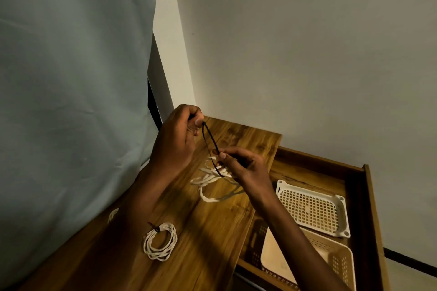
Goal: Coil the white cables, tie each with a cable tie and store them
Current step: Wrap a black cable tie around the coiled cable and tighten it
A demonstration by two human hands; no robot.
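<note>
Both hands are up over the far part of the wooden counter [208, 243], working a black cable tie [211, 143] that loops between them. The left hand [176, 142] is the higher and farther one, its fingers curled and thumb pressed down, pinching one end of the tie. The right hand [246, 168] sits lower and a little to the right, thumb and forefinger pinching the other end, the remaining fingers curled in. The loop of the tie runs down and around a loose white cable [211, 181], which hangs partly lifted in it with its lower turns trailing on the counter just beneath the hands.

Nearer, toward the left, a coiled white cable [160, 242] lies flat on the counter, already bound with a dark tie at its upper left edge. A small pale bit shows at the counter's left edge beside the grey curtain [71, 78]; I cannot tell what it is.

To the right an open wooden drawer [369, 208] holds a white perforated tray [312, 208] at the far end and a beige perforated basket [331, 257] nearer, partly behind the right forearm
</note>
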